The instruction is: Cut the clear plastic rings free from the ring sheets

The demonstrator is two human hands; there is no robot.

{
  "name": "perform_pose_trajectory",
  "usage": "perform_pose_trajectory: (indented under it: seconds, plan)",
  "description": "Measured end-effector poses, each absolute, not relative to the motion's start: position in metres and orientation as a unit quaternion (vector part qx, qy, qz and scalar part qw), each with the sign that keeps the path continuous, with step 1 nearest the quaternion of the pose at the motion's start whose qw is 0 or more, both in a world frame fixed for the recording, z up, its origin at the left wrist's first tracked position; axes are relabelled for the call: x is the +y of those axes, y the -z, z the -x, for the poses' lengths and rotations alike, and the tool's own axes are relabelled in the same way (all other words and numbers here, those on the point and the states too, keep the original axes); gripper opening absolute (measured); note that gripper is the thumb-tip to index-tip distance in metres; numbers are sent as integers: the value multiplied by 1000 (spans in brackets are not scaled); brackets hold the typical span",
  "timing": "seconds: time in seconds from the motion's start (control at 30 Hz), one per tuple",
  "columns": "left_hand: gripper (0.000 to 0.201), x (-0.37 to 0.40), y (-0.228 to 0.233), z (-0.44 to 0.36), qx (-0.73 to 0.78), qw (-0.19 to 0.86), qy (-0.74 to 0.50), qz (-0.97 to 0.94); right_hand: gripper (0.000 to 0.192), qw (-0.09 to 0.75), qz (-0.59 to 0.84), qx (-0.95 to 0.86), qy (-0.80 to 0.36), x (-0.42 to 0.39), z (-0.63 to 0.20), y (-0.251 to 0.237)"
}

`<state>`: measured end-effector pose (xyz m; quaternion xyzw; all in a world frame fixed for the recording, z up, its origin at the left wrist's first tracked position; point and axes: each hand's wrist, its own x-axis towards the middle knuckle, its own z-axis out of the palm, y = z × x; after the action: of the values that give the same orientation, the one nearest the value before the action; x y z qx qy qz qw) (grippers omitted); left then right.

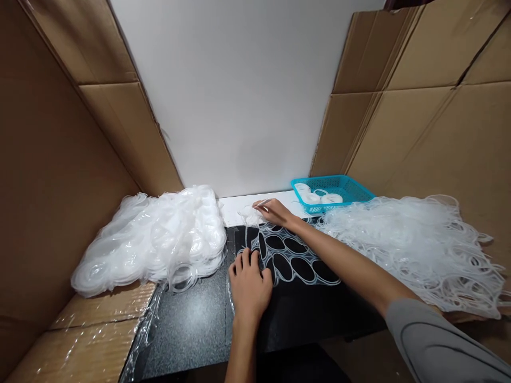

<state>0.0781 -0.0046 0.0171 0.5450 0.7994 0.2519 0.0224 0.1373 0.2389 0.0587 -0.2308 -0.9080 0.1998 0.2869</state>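
Nearest me, the dark surface [191, 324] carries a clear plastic sheet [297, 258] punched with oval holes. Far left lies a heap of white plastic discs [155, 239]. I press my left hand [248, 284] flat and open on the sheet's near edge; my right hand [275, 211] pinches a disc [248, 211] at its far end. Farther right sit a blue basket [351, 186] and tangled leftover sheets [411, 239].
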Motion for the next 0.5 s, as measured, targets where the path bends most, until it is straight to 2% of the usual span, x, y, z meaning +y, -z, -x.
perform_pose_trajectory:
  seconds: [0.13, 0.27, 0.33, 0.5]
  plan:
    - [43, -10, -19, -74, 787, 56, -280, -547, 28, 297, 212, -871, -329, 212, -148, -51]
    - [51, -12, -21, -70, 773, 65, -321, -543, 24, 190, 173, -858, -444, 188, -153, -41]
    - [50, -10, -21, -68, 763, 49, -332, -552, 22, 172, 150, -859, -458, 181, -152, -35]
    - [40, -3, -19, -62, 749, 31, -289, -595, 22, 218, 134, -854, -453, 176, -147, -21]
